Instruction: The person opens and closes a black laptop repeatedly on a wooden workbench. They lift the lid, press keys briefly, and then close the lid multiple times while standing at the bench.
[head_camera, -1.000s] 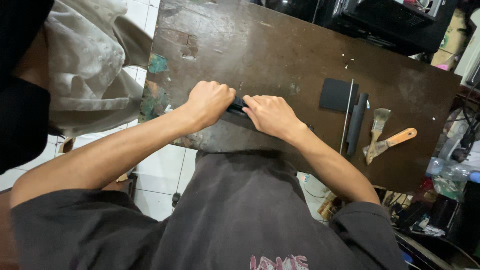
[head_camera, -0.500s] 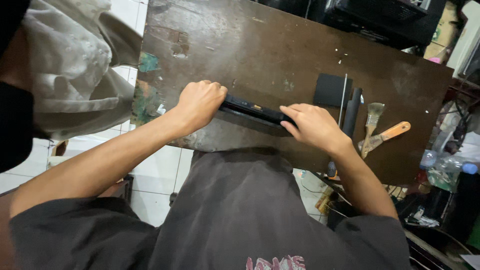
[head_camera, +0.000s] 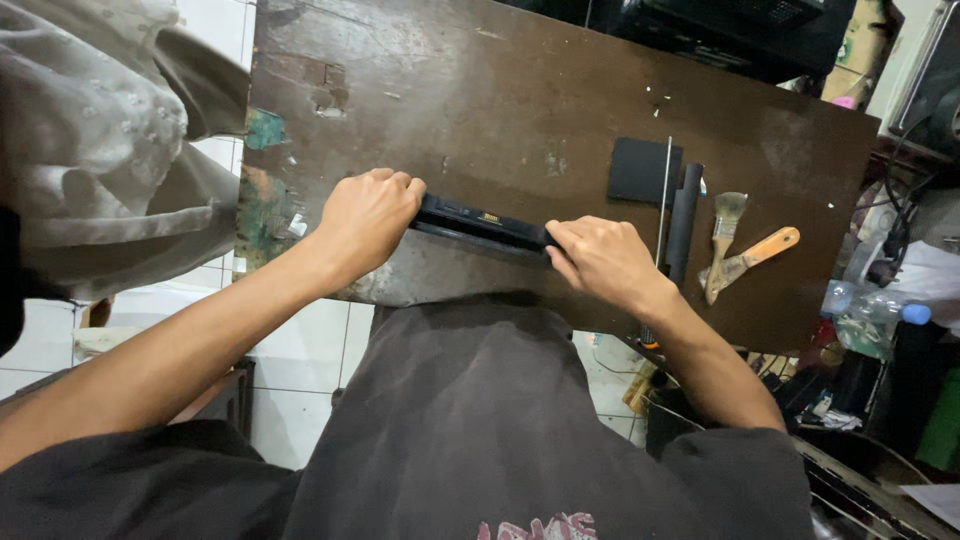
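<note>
Hands grip a long black bar (head_camera: 482, 222) on the bench (head_camera: 520, 90) (left hand (head_camera: 368, 217) and right hand (head_camera: 600, 258) each closed round an end).

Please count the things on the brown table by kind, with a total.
Long black bar held by left hand and right hand: 1
Black square pad: 1
Black cylinder: 1
Thin metal rod: 1
Paintbrush: 1
Orange-handled scraper: 1
Total: 6
</note>
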